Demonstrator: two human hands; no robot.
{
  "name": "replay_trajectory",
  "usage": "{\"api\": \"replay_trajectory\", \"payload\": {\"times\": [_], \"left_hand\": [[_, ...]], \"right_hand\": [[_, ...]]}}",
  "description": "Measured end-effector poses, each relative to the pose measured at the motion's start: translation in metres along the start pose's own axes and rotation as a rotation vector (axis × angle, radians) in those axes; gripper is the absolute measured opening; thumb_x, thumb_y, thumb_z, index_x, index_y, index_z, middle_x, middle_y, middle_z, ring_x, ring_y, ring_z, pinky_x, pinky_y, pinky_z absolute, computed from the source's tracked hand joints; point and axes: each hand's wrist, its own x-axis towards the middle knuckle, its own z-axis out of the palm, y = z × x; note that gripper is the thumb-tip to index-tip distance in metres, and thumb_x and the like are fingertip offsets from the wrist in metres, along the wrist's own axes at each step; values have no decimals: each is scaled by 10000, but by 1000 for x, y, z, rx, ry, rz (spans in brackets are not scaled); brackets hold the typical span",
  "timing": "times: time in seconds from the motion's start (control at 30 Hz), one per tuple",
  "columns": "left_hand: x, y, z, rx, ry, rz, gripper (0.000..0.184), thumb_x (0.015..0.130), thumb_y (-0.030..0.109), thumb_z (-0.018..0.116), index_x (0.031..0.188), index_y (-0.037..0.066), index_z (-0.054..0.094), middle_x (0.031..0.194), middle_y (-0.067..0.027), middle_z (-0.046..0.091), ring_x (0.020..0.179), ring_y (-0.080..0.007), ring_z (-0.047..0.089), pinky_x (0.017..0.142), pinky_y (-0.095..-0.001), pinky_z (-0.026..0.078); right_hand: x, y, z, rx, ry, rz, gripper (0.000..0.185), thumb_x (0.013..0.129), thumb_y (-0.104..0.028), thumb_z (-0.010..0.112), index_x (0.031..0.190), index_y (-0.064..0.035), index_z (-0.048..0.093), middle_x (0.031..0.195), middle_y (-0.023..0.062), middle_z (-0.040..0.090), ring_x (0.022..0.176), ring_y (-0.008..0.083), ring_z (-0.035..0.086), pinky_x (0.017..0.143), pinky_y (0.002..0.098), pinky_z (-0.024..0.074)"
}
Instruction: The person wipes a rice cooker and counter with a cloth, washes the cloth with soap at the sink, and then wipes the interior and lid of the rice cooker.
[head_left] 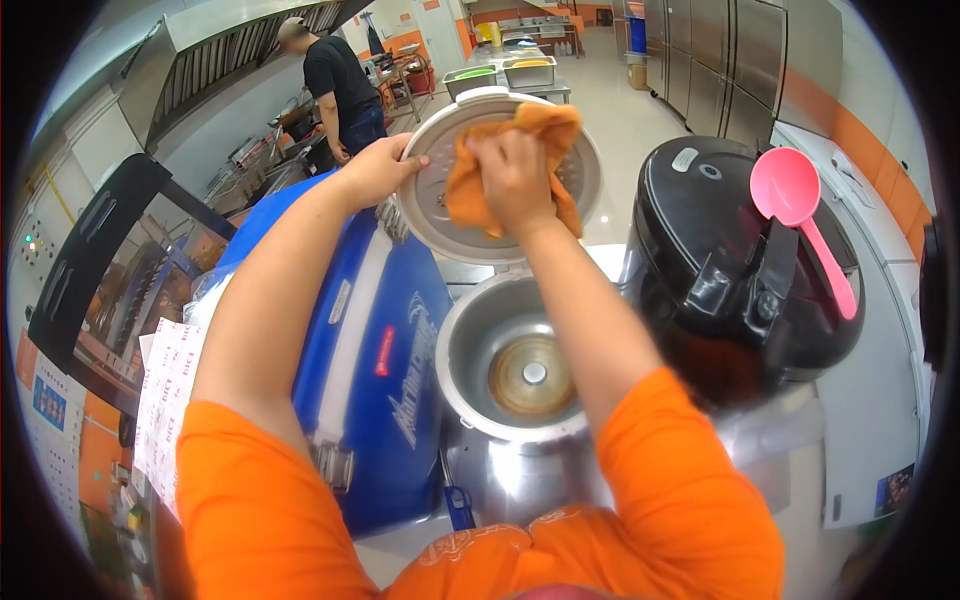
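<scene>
The raised lid [435, 205] of a rice cooker faces me with its grey inner side. My left hand [385, 168] grips the lid's left rim, thumb on the inside. Against the lid's inner face my right hand [515, 180] presses an orange cloth [550, 130], its fingers bunched around it. Below, the rice cooker [455, 400] stands open; its metal inside [535, 375] shows a brownish stained bottom with a round knob in the middle.
Left of the cooker sits a blue cooler box [400, 400]. To the right, a large black pot-like cooker [690, 230] carries a pink ladle [790, 190] on its lid. A blue-handled lighter [459, 508] lies near me. Another person [340, 85] stands at the stoves, back left.
</scene>
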Motion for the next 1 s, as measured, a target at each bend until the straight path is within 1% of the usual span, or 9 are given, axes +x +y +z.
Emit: {"api": "replay_trajectory", "payload": {"times": [0.1,0.23,0.37,0.57,0.63,0.77,0.83,0.93,1.0], "left_hand": [[5,-2,0,94,-50,67,293,912,193,519,1177,66,519,903,-17,597,792,-90,548,698,-248,454],[9,-6,-5,73,-55,-51,272,883,207,551,1107,53,565,918,-76,634,829,-135,573,778,-298,446],[15,-10,-12,196,-59,57,322,864,221,583,1118,25,551,948,-98,639,849,-154,587,783,-299,453],[-12,82,-55,579,46,55,580,802,184,647,1302,13,408,982,-188,628,883,-243,619,777,-343,485],[-21,145,-76,900,215,335,394,838,167,586,1203,37,517,992,-164,633,903,-238,615,801,-350,466],[-52,263,-66,976,453,731,301,898,248,501,1118,57,576,1024,-143,634,901,-264,611,784,-358,464],[-80,318,-43,1078,570,892,301,878,260,515,1094,62,583,952,-135,647,829,-302,612,734,-369,470],[-106,319,-36,1033,620,879,305,867,278,528,1079,67,593,932,-155,642,799,-315,607,703,-385,467],[-128,256,-50,1298,27,-296,449,768,399,631,964,-5,636,886,-182,652,774,-260,646,680,-378,493]], "right_hand": [[-14,-10,-3,-32,71,149,135,750,-141,573,885,-125,583,864,58,491,821,251,482,716,377,404],[-57,-44,-43,364,-365,233,205,691,-21,609,875,-106,575,867,112,490,827,303,505,721,396,425],[-11,-101,-147,630,-208,516,189,751,4,567,929,-58,573,875,110,501,852,304,524,749,378,438],[-50,-143,-341,1145,-605,846,171,839,-28,527,1003,-20,576,995,87,546,972,195,539,830,309,433],[-83,-144,-404,1136,-576,1008,162,864,-39,524,1020,-13,563,1042,81,551,992,175,540,859,303,433],[-142,-160,-540,1101,-6,1614,132,896,-57,510,1025,-34,524,1014,73,581,952,159,560,843,291,450],[-140,-173,-599,951,260,1649,118,893,-94,531,994,-35,511,986,77,592,935,143,554,817,283,455],[-168,-182,-697,630,252,1739,140,883,-120,555,972,-29,497,994,79,575,913,151,544,823,296,441],[-187,-190,-760,459,163,1757,131,880,-111,555,963,-32,491,986,74,560,918,152,533,842,294,425]]}}
